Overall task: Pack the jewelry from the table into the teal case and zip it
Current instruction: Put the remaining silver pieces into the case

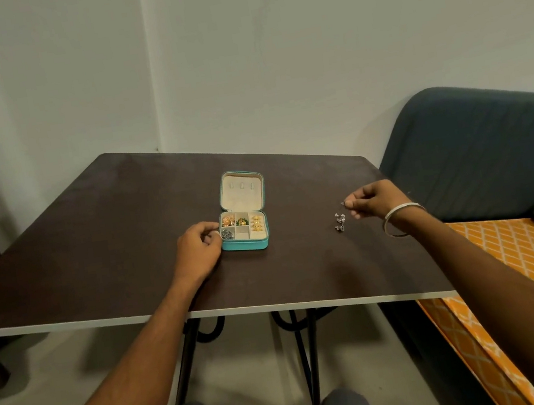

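Right hand hovers low over the surface, thumb and forefinger pinched on a small silver piece at the fingertips; too small to say what kind. Just below those fingertips, two more silver pieces lie loose on the surface, close together. A silver bangle sits on that wrist.

Left hand rests with curled fingers against the near-left corner of the teal case, apparently steadying it; whether it truly grips the wall I cannot tell.

Judgement: the step is carrying the pinched piece across to the case. Best kept low with a firm pinch, then dropped into one of the two bare compartments nearest the steadying hand's side, centre-front or front-right. Other cells already hold gold, green and grey pieces.

The lid lies open beyond the tray. The path from right hand to case looks free. Beyond and right of the right hand: a dark sofa back and an orange patterned cover.
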